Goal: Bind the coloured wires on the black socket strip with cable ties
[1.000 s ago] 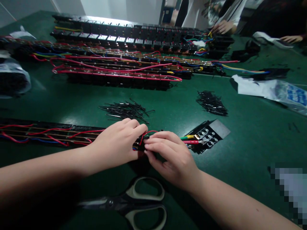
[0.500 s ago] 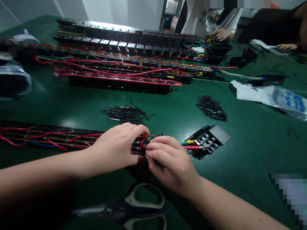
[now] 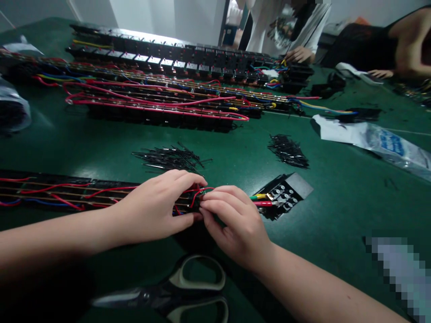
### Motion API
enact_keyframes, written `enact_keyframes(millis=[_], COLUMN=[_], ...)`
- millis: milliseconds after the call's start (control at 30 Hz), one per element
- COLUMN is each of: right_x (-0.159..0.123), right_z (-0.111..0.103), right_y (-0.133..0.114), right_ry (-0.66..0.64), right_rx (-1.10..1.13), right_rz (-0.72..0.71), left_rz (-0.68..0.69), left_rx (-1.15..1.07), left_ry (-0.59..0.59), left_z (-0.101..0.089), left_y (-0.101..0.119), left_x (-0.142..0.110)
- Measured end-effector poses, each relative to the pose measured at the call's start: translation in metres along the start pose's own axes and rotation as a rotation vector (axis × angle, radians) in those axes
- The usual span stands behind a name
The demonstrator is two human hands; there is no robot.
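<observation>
Wired black strip (image 3: 72, 190) lies on the near left part of the green counter (image 3: 340, 211), running from the left edge to the two hands near the middle. Red and blue wires trail along its top. The left hand (image 3: 153, 206) clasps the strip near its right end, thumb at the near side and fingers at the far side. The right hand (image 3: 237, 220) has its fingertips drawn narrow against that end, by a loop of red wire; whether they pinch anything, I cannot tell. Just right of the hands, a green-and-yellow lead (image 3: 260, 197) and a red lead (image 3: 264, 204) reach a black block with pale round dots (image 3: 284, 195). Near the viewer, scissors (image 3: 158, 297) lie with handles to the right. Beyond the hands sit a left pile of black ties (image 3: 166, 158) and a right pile (image 3: 288, 151).
</observation>
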State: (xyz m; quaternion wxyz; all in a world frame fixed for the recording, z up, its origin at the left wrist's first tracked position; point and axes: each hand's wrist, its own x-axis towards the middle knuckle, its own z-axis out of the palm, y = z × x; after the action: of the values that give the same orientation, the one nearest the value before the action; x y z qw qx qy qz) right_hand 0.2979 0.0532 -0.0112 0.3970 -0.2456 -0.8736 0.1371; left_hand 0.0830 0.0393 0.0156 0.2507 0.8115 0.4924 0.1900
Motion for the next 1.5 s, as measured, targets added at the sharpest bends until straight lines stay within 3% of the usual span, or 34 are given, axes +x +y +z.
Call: enact_keyframes(millis=[167,500,633,900,1233,1500], right_x=[-0.0003,0.0015,0.0017,0.0005,-0.0005,0.0004], right_z=[-0.0005,-0.0009,-0.0007,0.0002,-0.0001,-0.0002], right_y=[-0.0010,-0.0031,-0.0027,-0.0016,-0.0025,-0.0040], right_ry=[0.016,0.046,0.042,0.042,0.041,0.045], right_rx=[-0.037,-0.114,-0.106,-0.116,-0.111,-0.078], right_rz=[0.028,0.095,0.106,0.145,0.182,0.210], left_rz=[-0.123,-0.291,-0.261,-0.204,-0.032,-0.030], left_rx=[-0.177,-0.227,-0.244,-0.183,-0.111,-0.053], left_ry=[0.060,0.129,0.182,0.187,0.156,0.143], left_z=[-0.0016,-0.0048,-0.0048,-0.0044,-0.0009,-0.0007], left_y=[0.0000,0.0053,0.0044,0.0031,-0.0002,0.0008], left_x=[-0.0018,0.0021,0.0048,0.0044,0.0053,0.0049])
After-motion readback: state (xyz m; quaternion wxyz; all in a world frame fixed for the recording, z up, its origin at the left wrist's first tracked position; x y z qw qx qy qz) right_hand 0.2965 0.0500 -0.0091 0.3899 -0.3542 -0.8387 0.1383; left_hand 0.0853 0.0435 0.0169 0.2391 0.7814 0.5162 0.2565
